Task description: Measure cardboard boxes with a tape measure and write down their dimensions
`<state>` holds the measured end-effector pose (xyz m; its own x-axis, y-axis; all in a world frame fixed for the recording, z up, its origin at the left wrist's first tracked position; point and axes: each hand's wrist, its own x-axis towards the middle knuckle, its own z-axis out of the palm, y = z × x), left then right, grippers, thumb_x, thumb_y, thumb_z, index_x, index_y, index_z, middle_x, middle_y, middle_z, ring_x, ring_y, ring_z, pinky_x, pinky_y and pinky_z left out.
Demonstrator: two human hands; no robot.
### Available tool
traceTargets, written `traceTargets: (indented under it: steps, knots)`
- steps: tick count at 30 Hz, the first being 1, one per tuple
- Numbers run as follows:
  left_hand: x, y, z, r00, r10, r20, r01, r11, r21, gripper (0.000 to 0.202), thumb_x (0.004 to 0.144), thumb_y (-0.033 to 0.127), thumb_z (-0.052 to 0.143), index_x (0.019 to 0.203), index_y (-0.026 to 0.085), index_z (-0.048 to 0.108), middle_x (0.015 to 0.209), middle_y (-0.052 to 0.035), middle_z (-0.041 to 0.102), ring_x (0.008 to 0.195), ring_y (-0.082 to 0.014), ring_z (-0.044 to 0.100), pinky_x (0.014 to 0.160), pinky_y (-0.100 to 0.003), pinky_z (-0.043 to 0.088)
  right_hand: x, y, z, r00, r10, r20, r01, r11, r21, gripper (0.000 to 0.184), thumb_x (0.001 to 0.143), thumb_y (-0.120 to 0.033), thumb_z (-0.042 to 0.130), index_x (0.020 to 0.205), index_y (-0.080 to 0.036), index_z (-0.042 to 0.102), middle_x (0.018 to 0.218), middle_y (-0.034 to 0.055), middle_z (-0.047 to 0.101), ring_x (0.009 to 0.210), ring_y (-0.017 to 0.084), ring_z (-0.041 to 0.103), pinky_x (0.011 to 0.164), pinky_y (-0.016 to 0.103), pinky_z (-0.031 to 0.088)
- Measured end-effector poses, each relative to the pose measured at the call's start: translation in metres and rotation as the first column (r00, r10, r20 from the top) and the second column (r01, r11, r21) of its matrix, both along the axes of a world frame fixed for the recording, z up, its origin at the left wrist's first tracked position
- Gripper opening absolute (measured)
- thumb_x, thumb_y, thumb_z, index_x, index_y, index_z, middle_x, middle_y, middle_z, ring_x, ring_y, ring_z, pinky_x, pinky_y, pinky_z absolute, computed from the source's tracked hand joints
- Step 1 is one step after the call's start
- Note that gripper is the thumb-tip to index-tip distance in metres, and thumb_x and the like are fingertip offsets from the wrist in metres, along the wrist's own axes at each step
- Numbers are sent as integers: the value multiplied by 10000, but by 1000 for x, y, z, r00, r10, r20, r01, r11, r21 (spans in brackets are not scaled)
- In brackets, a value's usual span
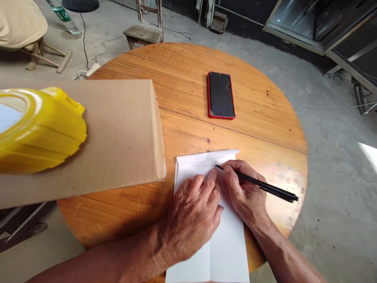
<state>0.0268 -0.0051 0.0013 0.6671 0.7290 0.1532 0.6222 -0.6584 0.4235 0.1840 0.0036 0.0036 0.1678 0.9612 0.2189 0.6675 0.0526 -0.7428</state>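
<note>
A white sheet of paper with creases lies on the round wooden table, its top edge folded over. Small handwritten characters run along a line near its top. My left hand rests flat on the paper, fingers stretched forward and holding nothing. In my right hand is a black pen, pinched between thumb and fingers. The pen's tip touches the paper at the end of the written line, just beyond my left fingertips. Its back end points to the right.
On the round table lies a red-cased phone, screen up. A cardboard box covers the left side, carrying a yellow plastic object. Beyond are a wooden chair, a plastic bottle and cables on the floor.
</note>
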Motion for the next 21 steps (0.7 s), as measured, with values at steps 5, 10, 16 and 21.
traceTargets:
  steps: [5, 10, 16, 21]
  knots:
    - [-1, 0, 0, 1000, 1, -1, -1, 1000, -1, 361, 945, 263, 519, 1264, 104, 573, 1458, -101, 505, 1111, -271, 516, 896, -438, 474, 1, 0, -1, 1000, 6, -27, -6, 1000, -9, 140, 905, -169, 559, 797, -205, 640, 599, -63, 581, 493, 79, 482, 490, 200, 398]
    - [0, 0, -1, 1000, 5, 5, -5, 1000, 9, 358, 939, 257, 523, 1258, 103, 578, 1447, -106, 516, 1104, -271, 521, 887, -431, 473, 0, -1, -2, 997, 16, -69, -18, 999, -31, 132, 905, -170, 562, 813, -209, 648, 674, -51, 629, 569, 83, 539, 561, 190, 441]
    - [0, 1, -2, 1000, 6, -2, -6, 1000, 20, 382, 934, 262, 533, 1277, 99, 570, 1463, -96, 502, 1091, -270, 520, 888, -431, 472, 1, -2, -2, 997, -14, -75, 12, 1000, -23, 142, 894, -158, 563, 787, -212, 639, 631, -65, 604, 535, 77, 502, 529, 183, 423]
    - [-1, 0, -1, 999, 0, -47, 1, 1000, 21, 433, 933, 276, 535, 1327, 97, 539, 1467, -104, 495, 1087, -272, 523, 900, -434, 470, 3, -3, -4, 994, -28, -104, 31, 999, 28, 138, 900, -154, 563, 809, -223, 640, 676, -68, 627, 578, 75, 536, 571, 176, 441]
